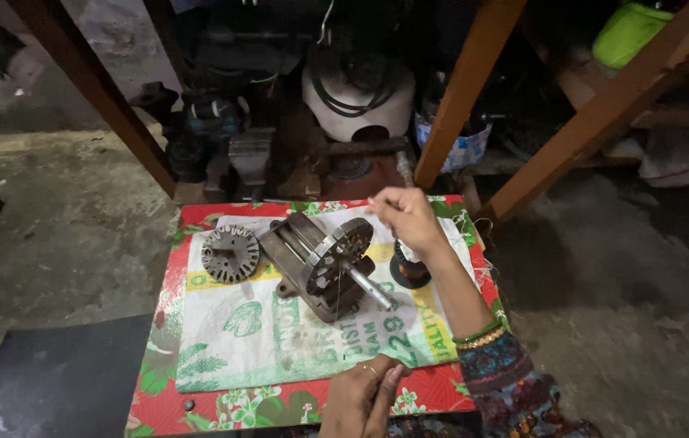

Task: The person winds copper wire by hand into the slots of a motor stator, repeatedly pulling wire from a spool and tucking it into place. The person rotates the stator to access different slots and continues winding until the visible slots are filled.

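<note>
Head view, right hand [409, 221] pinching wire, stator [336, 266]

Dull grey metal stator [336, 268] with a smooth steel shaft [369, 288] rests on matt woven sack cloth [280, 341] over glossy floral oilcloth [223, 405], centre frame; rough concrete floor [77, 211], bare wooden legs [466, 89] above.

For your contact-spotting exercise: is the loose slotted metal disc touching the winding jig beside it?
Apart. The head view shows a strip of printed sack between the slotted metal disc and the winding jig.
</note>
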### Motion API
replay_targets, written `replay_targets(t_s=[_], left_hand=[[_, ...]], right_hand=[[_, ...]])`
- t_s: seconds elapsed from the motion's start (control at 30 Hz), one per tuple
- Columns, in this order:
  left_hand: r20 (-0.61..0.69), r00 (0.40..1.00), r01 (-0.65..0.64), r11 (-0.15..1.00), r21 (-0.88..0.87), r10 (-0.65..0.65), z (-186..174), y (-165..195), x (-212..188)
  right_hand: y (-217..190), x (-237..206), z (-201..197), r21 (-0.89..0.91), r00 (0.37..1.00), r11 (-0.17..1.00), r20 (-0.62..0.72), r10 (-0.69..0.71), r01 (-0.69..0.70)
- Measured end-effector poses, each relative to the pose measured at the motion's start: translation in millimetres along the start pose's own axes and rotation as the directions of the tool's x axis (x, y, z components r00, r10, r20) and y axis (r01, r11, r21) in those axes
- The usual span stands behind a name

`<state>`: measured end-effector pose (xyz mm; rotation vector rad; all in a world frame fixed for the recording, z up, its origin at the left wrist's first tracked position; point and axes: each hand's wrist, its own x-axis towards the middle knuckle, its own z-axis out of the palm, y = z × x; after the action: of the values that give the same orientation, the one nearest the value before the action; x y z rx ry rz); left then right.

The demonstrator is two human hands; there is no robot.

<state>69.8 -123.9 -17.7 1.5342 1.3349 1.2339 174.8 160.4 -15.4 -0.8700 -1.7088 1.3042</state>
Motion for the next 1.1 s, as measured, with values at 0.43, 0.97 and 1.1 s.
replay_targets(t_s=[0.43,0.97,1.1], left_hand=[[-0.117,0.988,0.089,0.990,-0.111,-0.101,-14.8,-5.4,1.4],[-0.331,0.940,0.059,0.995,-0.080,-0.082,-34.6,2.8,9.8],[-0.287,0.958,-0.029,0.996,-0.079,0.005,-34.0,1.8,-2.8]], right_hand=[[-6.0,18.3,-16.9,0.652,0.983,0.737,0.155,0.098,-0.176],[-14.7,27.2,-40.9,0.740,0.995,0.666,0.092,0.031,-0.090],[-4.8,-39.7,-90.8,0.590,1.000,0.807,-0.007,0.019,-0.011]])
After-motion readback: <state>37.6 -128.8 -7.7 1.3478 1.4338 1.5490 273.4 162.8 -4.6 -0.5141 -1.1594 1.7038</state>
